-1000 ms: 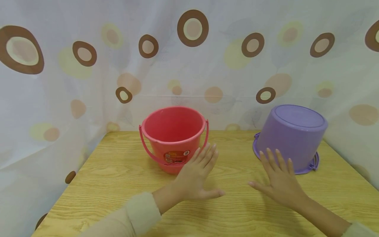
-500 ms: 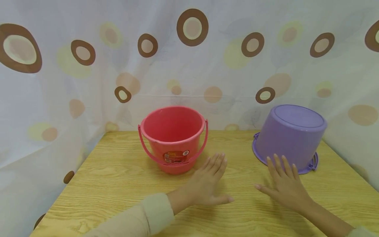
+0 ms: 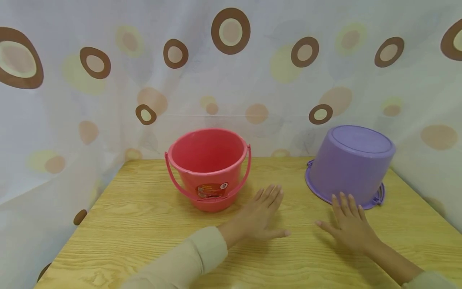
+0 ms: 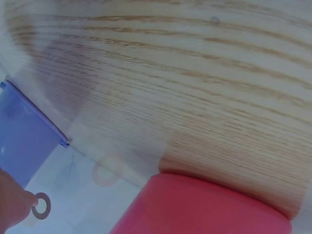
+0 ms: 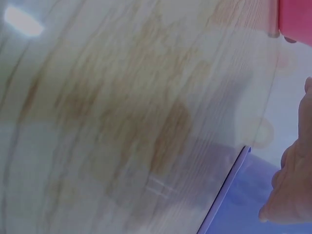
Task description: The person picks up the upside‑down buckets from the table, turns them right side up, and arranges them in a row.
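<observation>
A red bucket (image 3: 213, 182) stands upright on the wooden table, its handle hanging down in front beneath a printed label. To the right, a purple bucket (image 3: 351, 168) sits upside down, its base facing up and its rim on the tabletop. My left hand (image 3: 261, 214) is flat with fingers spread, just right of the red bucket and holding nothing. Fingers extended and thumb out to the left, my right hand (image 3: 351, 226) is in front of the purple bucket; whether its fingertips touch the rim, I cannot tell. The left wrist view also shows the red bucket (image 4: 209, 207).
The wood-grain table (image 3: 137, 237) fills the lower part of the head view. Behind it and along both sides hangs a pale curtain (image 3: 216, 88) with brown, yellow and peach circles. A gap separates the two buckets.
My left hand has moved to the right, away from the red bucket. My right hand has shifted slightly right and lower. Both buckets stay where they are on the table.
</observation>
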Demonstrator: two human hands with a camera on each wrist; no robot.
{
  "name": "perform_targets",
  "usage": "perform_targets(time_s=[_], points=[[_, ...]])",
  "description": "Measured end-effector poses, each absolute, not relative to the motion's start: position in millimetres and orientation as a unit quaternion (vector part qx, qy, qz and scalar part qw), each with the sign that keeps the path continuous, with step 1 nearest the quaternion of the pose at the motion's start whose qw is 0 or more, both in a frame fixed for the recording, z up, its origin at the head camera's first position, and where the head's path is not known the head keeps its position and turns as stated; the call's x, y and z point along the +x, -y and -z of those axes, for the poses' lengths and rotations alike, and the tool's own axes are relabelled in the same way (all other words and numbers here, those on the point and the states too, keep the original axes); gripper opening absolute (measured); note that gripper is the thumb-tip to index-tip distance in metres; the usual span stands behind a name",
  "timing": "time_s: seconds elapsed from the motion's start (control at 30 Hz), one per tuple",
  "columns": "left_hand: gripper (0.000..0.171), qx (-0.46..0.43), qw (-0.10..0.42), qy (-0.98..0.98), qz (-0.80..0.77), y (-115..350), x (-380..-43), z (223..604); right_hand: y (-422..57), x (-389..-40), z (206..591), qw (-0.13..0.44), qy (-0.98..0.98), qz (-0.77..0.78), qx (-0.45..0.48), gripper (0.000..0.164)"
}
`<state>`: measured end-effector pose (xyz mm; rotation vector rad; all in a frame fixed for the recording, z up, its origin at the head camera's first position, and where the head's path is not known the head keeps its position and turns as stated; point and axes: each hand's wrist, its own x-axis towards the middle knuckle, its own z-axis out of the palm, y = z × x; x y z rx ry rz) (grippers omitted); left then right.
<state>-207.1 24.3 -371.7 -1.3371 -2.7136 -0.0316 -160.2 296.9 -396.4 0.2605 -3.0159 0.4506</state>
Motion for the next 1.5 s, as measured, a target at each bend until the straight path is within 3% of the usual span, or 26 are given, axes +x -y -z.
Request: perform_targets(time_s=[0.33,0.97,1.5], points=[[0.091,-0.425,0.016,0.904,0.04,-40.8,-223.2,382.3,-308.1,-165.4,405.6,-0.006,0.98,-0.187,0.066,0.095],[0.086,-0.413,0.012,0.91,0.021,-88.4,-234.6,395.5,-311.6,-169.1,408.7,-0.05,0.973,-0.221,0.039,0.097],[0.088,-0.404,-0.022,0.914,-0.024,-110.7,-225.5,397.9,-314.4,-172.6,412.1,-0.029,0.984,-0.165,0.057,0.089]])
